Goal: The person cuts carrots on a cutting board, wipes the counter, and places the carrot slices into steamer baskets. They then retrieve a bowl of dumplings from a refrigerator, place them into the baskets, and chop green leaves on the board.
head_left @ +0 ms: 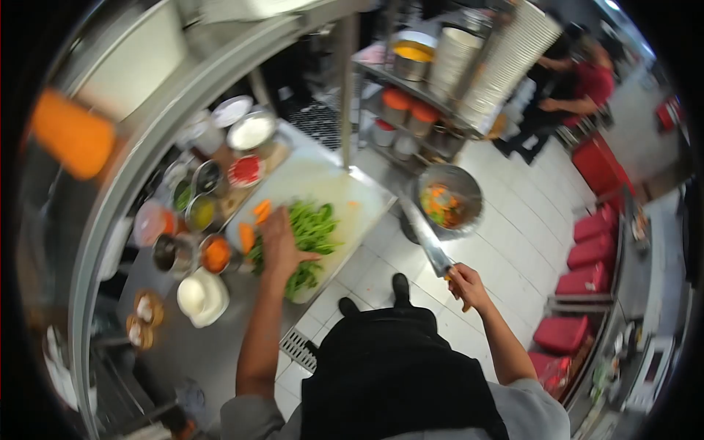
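Observation:
My left hand (282,242) rests palm down on a pile of green vegetables (312,231) lying on a white cutting board (323,183). Orange carrot pieces (253,220) lie on the board beside that hand. My right hand (466,284) grips the handle of a large cleaver (425,238), held out over the floor to the right of the board. The blade points up toward a metal bowl (449,199) holding mixed orange and green chopped vegetables.
Several small metal containers (202,213) of ingredients line the steel counter left of the board, with a white lidded pot (202,295). A metal shelf (418,88) holds tubs and stacked plates (506,62). Another person (572,92) stands far right. Red seats (587,257) line the tiled floor.

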`<state>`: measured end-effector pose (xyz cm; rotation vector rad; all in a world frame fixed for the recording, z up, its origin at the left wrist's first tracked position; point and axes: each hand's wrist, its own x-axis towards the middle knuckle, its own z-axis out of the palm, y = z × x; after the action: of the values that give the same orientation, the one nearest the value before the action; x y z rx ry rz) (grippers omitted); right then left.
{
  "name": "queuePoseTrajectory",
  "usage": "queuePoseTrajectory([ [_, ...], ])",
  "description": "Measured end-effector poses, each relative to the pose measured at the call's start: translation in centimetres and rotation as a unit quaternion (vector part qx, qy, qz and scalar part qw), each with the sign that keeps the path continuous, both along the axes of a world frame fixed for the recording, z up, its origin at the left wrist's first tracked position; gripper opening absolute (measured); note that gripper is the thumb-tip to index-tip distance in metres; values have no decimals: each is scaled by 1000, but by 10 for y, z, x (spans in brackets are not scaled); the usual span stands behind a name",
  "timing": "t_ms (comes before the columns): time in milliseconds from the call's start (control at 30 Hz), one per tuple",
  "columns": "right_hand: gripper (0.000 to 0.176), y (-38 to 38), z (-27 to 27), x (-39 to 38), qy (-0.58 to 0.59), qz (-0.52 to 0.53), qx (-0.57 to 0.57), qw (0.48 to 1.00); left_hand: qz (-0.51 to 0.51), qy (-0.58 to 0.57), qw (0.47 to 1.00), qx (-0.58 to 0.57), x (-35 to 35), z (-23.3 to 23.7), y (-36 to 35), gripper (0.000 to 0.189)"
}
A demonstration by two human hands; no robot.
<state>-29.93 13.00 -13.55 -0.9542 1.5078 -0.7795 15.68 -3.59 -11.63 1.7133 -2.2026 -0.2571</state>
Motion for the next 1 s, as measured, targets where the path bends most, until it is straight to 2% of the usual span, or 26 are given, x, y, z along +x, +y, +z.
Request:
queuePoseTrajectory([
  [33,26,-3,2,10,-32,2,-26,999,0,13,1000,0,0,3,1,141],
  [67,24,-5,5,16,-6,33,-27,999,10,-11,1000,-2,-2,7,5,140],
  [133,25,-11,14,34,20,59,-67,996,1,23,1000,19,1,6,8,140],
  [167,29,-13,22,44,15,62,-80,995,21,36,999,23,0,13,12,134],
  [233,37,-20,21,49,37,96,-118,988,28,72,995,-57,6,11,23,101],
  [267,39,-24,20,55,41,106,-164,980,35,95,987,-122,12,29,36,74],
  [300,41,-29,30,62,79,123,-174,974,70,137,973,-175,33,33,53,62],
  [333,41,-38,47,77,139,166,-214,953,121,170,949,-236,66,38,80,51],
  [367,42,-42,49,83,141,182,-243,942,228,260,894,-283,92,32,102,47],
  [400,43,-47,48,87,142,195,-271,932,324,345,818,-327,122,29,127,43],
  [433,45,-53,43,87,151,230,-302,913,412,177,806,-387,163,43,163,43],
  [467,45,-57,47,92,151,235,-306,910,492,153,744,-426,200,43,196,41],
  [500,44,-56,56,98,170,271,-314,894,568,16,696,-439,256,13,235,44],
  [533,43,-54,66,103,190,304,-320,877,660,-160,658,-326,305,-15,285,59],
  [567,41,-52,82,114,152,300,-305,891,699,-134,663,-231,337,-23,328,73],
  [600,41,-56,88,119,157,294,-306,892,741,-202,610,-195,375,-71,371,73],
  [667,46,-58,96,124,145,361,-335,858,750,-81,656,20,415,-135,437,74],
  [700,49,-59,99,130,151,367,-328,857,744,-77,663,29,406,-134,433,74],
  [767,51,-65,122,165,173,404,-332,835,711,-76,684,148,368,-115,426,72],
  [800,52,-68,121,184,149,415,-346,828,709,-77,685,149,349,-115,421,72],
  [833,51,-73,117,206,139,432,-359,816,710,129,692,10,327,-117,415,67],
  [867,52,-75,110,227,127,451,-379,798,664,330,660,-123,301,-121,402,62],
  [900,55,-72,110,254,122,457,-392,789,587,517,602,-159,263,-104,386,56],
  [933,56,-69,102,282,111,462,-425,770,487,681,514,-187,218,-75,369,51],
  [1000,56,-54,78,334,55,455,-460,761,346,765,512,-184,140,-27,327,50],
])
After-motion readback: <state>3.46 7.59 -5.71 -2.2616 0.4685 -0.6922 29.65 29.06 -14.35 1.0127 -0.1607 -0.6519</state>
